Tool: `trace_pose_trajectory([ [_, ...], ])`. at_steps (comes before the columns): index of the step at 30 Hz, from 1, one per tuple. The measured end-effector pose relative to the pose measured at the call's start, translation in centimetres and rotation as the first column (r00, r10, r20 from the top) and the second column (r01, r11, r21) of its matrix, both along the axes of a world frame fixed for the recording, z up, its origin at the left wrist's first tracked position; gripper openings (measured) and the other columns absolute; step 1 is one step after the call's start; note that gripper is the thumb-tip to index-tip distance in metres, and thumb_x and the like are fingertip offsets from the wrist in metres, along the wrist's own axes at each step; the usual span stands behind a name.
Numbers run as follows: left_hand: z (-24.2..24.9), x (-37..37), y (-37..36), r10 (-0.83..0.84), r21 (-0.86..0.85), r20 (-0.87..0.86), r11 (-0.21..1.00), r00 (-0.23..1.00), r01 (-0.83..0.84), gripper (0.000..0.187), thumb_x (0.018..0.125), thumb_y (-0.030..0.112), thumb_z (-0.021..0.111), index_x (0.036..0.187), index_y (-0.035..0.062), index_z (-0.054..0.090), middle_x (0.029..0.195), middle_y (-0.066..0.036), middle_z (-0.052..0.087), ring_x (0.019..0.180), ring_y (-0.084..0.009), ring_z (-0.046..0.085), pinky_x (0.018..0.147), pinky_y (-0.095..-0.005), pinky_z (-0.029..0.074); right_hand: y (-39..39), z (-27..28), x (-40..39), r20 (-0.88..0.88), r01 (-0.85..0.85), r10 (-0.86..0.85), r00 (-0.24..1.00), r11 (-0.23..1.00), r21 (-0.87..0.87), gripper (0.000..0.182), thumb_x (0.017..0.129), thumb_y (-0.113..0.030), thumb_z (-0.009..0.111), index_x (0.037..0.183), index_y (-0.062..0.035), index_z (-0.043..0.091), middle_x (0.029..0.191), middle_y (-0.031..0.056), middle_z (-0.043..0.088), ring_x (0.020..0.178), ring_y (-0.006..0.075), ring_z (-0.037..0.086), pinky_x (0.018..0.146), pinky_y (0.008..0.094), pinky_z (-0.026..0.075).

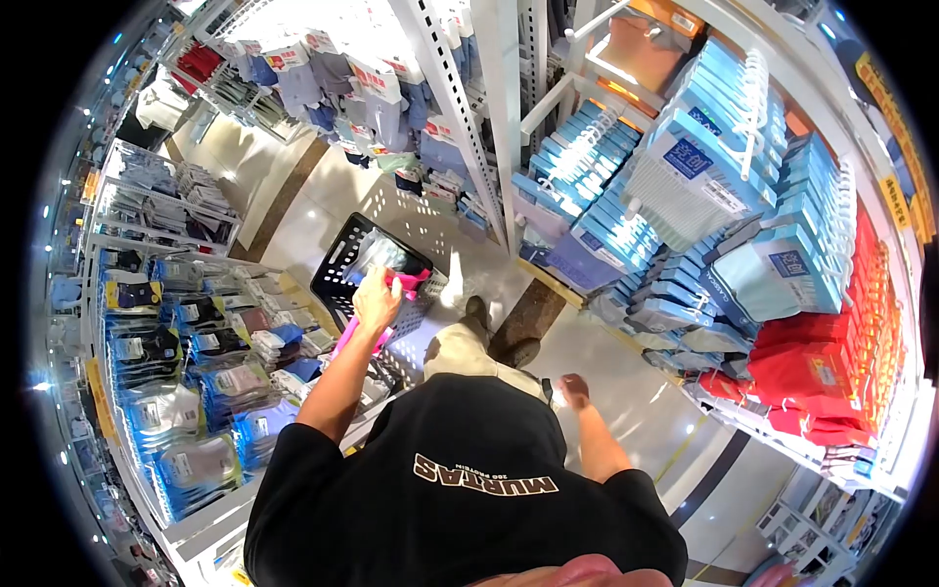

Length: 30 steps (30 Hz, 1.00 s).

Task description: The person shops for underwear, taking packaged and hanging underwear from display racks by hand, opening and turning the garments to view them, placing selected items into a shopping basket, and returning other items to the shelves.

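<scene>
My left hand (378, 298) is closed around the bright pink handle (410, 284) of a black shopping basket (330, 275) with perforated sides. Inside the basket lies a shiny, clear-wrapped package (377, 252), its kind hard to make out. The basket hangs at my left front, beside my leg. My right hand (574, 391) hangs low by my right hip, above the floor. It is seen from above and small, so its fingers are mostly hidden.
On my left stands a low display (186, 411) of packaged socks or underwear. Socks (386, 117) hang on a rack ahead. To the right, a white shelf holds blue boxed packages (690, 161) and red packs (807, 367). Glossy floor (626, 362) runs between the racks.
</scene>
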<state>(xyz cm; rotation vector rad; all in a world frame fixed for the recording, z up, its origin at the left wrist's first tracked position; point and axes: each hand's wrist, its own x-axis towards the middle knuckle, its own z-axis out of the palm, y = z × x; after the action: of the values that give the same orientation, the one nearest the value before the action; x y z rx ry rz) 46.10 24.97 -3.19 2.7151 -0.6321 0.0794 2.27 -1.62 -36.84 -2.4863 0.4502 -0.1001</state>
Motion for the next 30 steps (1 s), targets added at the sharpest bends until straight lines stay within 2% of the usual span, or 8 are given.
trace_pose_trajectory([
  [1, 0.0, 0.0, 0.1, -0.005, -0.003, 0.005, 1.0, 1.0, 0.005, 0.014, 0.085, 0.022, 0.066, 0.091, 0.0108, 0.063, 0.092, -0.011, 0.063, 0.083, -0.0328, 0.064, 0.072, -0.0442, 0.05, -0.3, 0.1, 1.0, 0.106, -0.125, 0.174, 0.979, 0.925, -0.358, 0.013, 0.088, -0.018, 0.062, 0.094, -0.0085, 0.068, 0.075, 0.0065, 0.065, 0.064, 0.0167, 0.061, 0.057, 0.0323, 0.05],
  [2, 0.0, 0.0, 0.2, -0.011, -0.008, 0.007, 1.0, 1.0, 0.012, 0.014, 0.085, 0.022, 0.066, 0.091, 0.0107, 0.063, 0.092, -0.011, 0.063, 0.083, -0.0325, 0.064, 0.071, -0.044, 0.05, -0.4, 0.0, 2.4, 0.022, 0.123, -0.127, 0.992, 0.982, 0.141, 0.013, 0.09, -0.017, 0.061, 0.096, -0.0081, 0.068, 0.075, 0.0056, 0.064, 0.065, 0.0157, 0.061, 0.058, 0.032, 0.05],
  [3, 0.0, 0.0, 0.1, -0.018, 0.001, 0.023, 1.0, 1.0, 0.018, 0.014, 0.085, 0.023, 0.066, 0.091, 0.0107, 0.063, 0.091, -0.01, 0.063, 0.082, -0.0326, 0.064, 0.071, -0.0438, 0.051, -0.7, 1.7, 5.0, -0.193, 0.39, -0.343, 0.919, 0.73, 0.561, 0.014, 0.092, -0.016, 0.059, 0.099, -0.0077, 0.067, 0.076, 0.0047, 0.063, 0.066, 0.0148, 0.061, 0.059, 0.0317, 0.049],
  [5, 0.4, 0.0, 0.0, -0.024, 0.01, 0.053, 1.0, 0.998, 0.024, 0.015, 0.085, 0.024, 0.067, 0.091, 0.0108, 0.063, 0.09, -0.01, 0.063, 0.082, -0.0327, 0.065, 0.071, -0.0434, 0.051, -1.9, 7.0, 9.7, -0.159, 0.271, -0.437, 0.886, 0.208, 0.94, 0.016, 0.095, -0.019, 0.059, 0.102, -0.006, 0.065, 0.079, 0.0019, 0.063, 0.064, 0.0137, 0.059, 0.059, 0.0309, 0.049],
  [9, 0.7, 0.6, 0.1, -0.05, 0.026, 0.067, 0.999, 0.996, 0.048, 0.014, 0.084, 0.024, 0.067, 0.087, 0.0104, 0.064, 0.09, -0.011, 0.064, 0.078, -0.0314, 0.065, 0.069, -0.0444, 0.053, -2.6, 26.9, 20.8, 0.283, 0.288, -0.51, 0.812, 0.773, 0.566, 0.027, 0.093, -0.019, 0.065, 0.115, -0.0041, 0.062, 0.092, 0.0036, 0.061, 0.079, 0.0123, 0.06, 0.065, 0.0254, 0.048],
  [14, 0.6, 1.9, 0.9, -0.056, 0.007, 0.061, 0.998, 0.997, 0.055, 0.018, 0.083, 0.026, 0.068, 0.084, 0.0089, 0.063, 0.087, -0.01, 0.061, 0.077, -0.0317, 0.063, 0.068, -0.0449, 0.052, -4.6, 39.4, 28.2, 0.481, 0.362, -0.512, 0.712, 0.854, 0.373, 0.057, 0.084, -0.008, 0.071, 0.137, -0.0044, 0.048, 0.126, 0.0155, 0.054, 0.088, 0.0201, 0.063, 0.076, 0.0317, 0.053],
  [24, 1.1, 6.6, 3.0, -0.013, -0.062, -0.011, 0.998, 1.0, 0.013, 0.02, 0.082, 0.028, 0.068, 0.086, 0.0084, 0.066, 0.088, -0.011, 0.064, 0.081, -0.0312, 0.065, 0.071, -0.0442, 0.052, -3.3, 42.5, 33.1, 0.29, 0.504, -0.515, 0.807, 0.856, 0.12, 0.06, 0.081, -0.009, 0.074, 0.135, -0.0066, 0.05, 0.124, 0.0135, 0.054, 0.087, 0.0256, 0.062, 0.078, 0.0371, 0.051],
  [30, 1.0, 11.0, 4.8, 0.015, -0.117, -0.031, 0.993, 0.999, -0.018, 0.019, 0.082, 0.028, 0.069, 0.085, 0.009, 0.067, 0.09, -0.01, 0.064, 0.082, -0.0317, 0.065, 0.072, -0.0446, 0.052, -2.6, 40.6, 33.6, 0.274, 0.531, -0.524, 0.806, 0.846, 0.056, 0.045, 0.081, -0.023, 0.075, 0.118, -0.002, 0.062, 0.109, 0.0159, 0.064, 0.098, 0.0342, 0.063, 0.085, 0.0402, 0.049],
])
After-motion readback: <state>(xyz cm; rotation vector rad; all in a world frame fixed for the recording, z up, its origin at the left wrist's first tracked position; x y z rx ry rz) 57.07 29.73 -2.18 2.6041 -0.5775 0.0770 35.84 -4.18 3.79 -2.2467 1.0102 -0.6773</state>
